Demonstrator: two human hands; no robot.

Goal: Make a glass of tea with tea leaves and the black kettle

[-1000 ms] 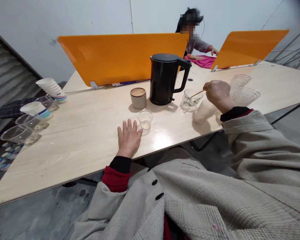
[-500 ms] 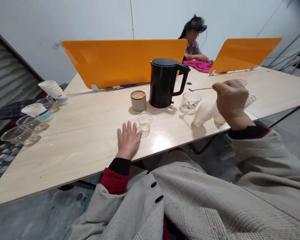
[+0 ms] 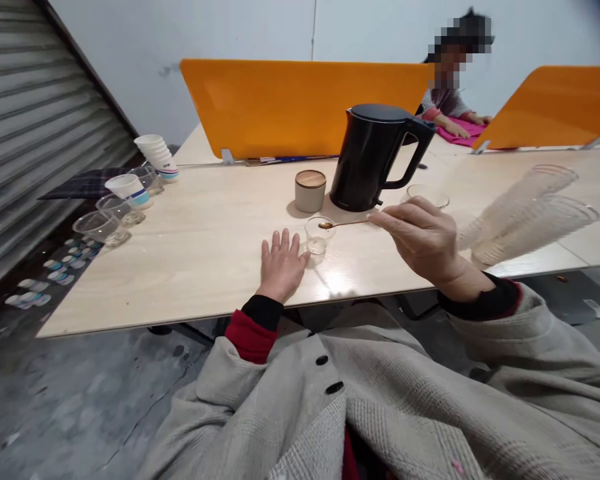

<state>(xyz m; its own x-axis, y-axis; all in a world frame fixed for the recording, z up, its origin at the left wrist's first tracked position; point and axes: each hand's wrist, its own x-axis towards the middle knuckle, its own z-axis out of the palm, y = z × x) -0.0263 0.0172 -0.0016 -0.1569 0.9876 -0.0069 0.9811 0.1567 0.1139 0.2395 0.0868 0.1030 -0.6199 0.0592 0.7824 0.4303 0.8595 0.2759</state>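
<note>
My right hand (image 3: 423,243) pinches the handle of a thin gold-coloured spoon (image 3: 351,222). The spoon's bowl is over the mouth of a small clear plastic cup (image 3: 317,248); whether it touches the rim I cannot tell. A little clear liquid seems to lie in the cup's bottom. Flat on the table, my left hand (image 3: 283,268) has its fingers spread, the thumb beside the cup. Just behind the cup stands a grey canister (image 3: 309,198) with a wooden lid. A black kettle (image 3: 365,160) is next to it. My right hand partly hides a clear glass cup (image 3: 443,200).
Stacks of clear plastic cups (image 3: 535,227) lean at the right. Paper cups (image 3: 156,157) and several clear cups (image 3: 103,230) line the table's left end. Orange dividers (image 3: 300,110) cross the back, where another person's hands (image 3: 457,128) rest on pink cloth.
My right hand has moved left, bringing the spoon from near the glass cup to over the small plastic cup. My left hand stays flat beside that cup. The camera view has shifted.
</note>
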